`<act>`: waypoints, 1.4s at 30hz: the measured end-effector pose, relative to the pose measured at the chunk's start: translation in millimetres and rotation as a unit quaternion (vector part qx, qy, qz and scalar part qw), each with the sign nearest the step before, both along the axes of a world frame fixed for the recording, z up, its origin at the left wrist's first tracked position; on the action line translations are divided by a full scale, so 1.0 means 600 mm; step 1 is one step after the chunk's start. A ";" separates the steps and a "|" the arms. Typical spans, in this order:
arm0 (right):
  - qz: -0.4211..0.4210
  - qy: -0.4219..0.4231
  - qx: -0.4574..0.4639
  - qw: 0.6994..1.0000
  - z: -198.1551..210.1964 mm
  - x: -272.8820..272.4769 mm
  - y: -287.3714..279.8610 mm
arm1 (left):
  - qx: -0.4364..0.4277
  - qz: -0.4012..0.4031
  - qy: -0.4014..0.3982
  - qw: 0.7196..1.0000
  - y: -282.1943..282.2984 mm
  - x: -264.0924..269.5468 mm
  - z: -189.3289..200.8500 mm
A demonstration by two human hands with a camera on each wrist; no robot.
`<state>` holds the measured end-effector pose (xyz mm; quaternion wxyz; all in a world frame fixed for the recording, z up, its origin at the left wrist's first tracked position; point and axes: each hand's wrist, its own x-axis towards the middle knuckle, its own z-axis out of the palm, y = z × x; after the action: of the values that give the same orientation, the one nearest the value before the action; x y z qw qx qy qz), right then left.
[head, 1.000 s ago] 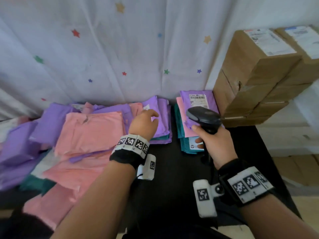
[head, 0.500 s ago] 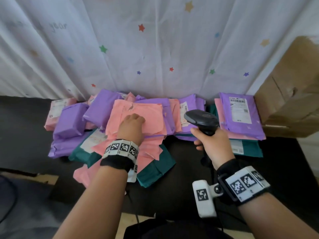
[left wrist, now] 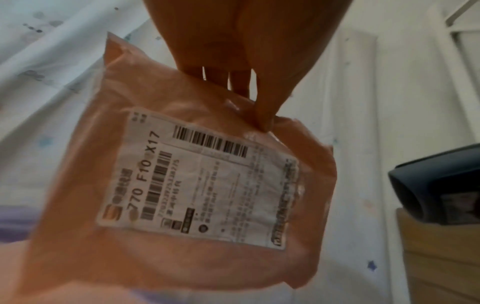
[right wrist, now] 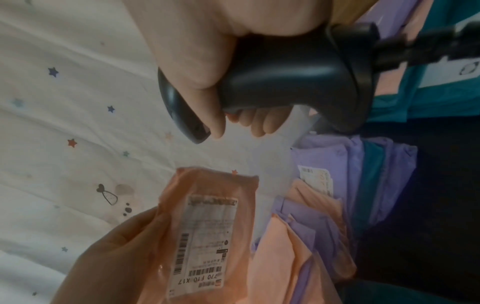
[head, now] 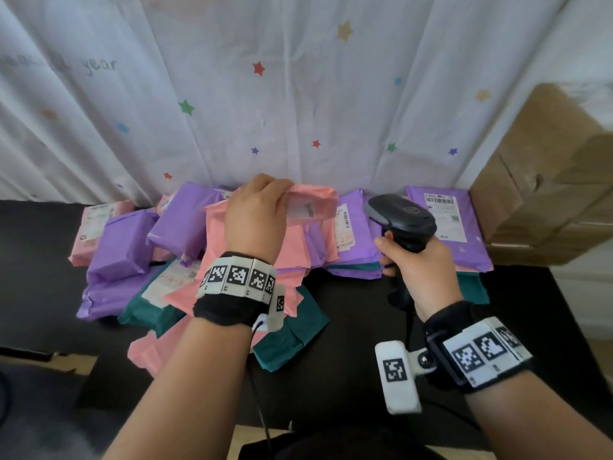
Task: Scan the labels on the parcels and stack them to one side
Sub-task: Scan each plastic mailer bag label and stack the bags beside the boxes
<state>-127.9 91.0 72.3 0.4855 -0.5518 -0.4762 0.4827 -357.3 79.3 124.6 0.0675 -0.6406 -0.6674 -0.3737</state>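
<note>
Hands work over a dark table (head: 348, 327). Left hand (head: 257, 217) pinches a pink parcel (head: 310, 205) lifted above the loose pile (head: 132, 260) at the left, its label (left wrist: 197, 185) turned toward the scanner (head: 401, 217) gripped in the right hand (head: 419, 277). Scanned stack (head: 444, 227) at far right looks small; most parcels seem left to do.

A: Which colours are seen on the parcels?
B: Pink on the held parcel (head: 311, 207), white on its label (left wrist: 197, 176); purple, pink and teal in the pile (head: 139, 260).
A: And behind?
B: A white curtain (head: 298, 94) scattered with coloured stars; the tabletop (head: 348, 310) is black.
</note>
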 end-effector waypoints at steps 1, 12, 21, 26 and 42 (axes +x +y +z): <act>-0.009 0.001 0.012 1.000 0.009 0.007 0.003 | 0.016 -0.009 -0.011 1.000 0.004 0.014 0.011; -0.025 -0.090 0.076 0.993 0.079 0.087 0.012 | -0.092 -0.180 0.007 0.979 0.041 0.169 0.020; -0.029 -0.127 0.016 0.991 0.046 0.124 0.007 | -0.064 -0.158 0.026 0.985 0.044 0.228 0.004; -0.128 -0.065 -0.015 0.990 0.031 0.148 0.008 | 0.008 -0.062 -0.065 0.996 0.037 0.237 -0.022; -0.209 0.056 -0.025 0.976 0.020 0.173 0.000 | -0.338 -0.132 -0.489 0.793 0.046 0.276 -0.080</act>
<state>-23.9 90.8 84.0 0.5878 -0.6230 -0.3104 0.4123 -191.5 106.7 76.8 -0.5388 -0.4362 -0.6044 -0.3926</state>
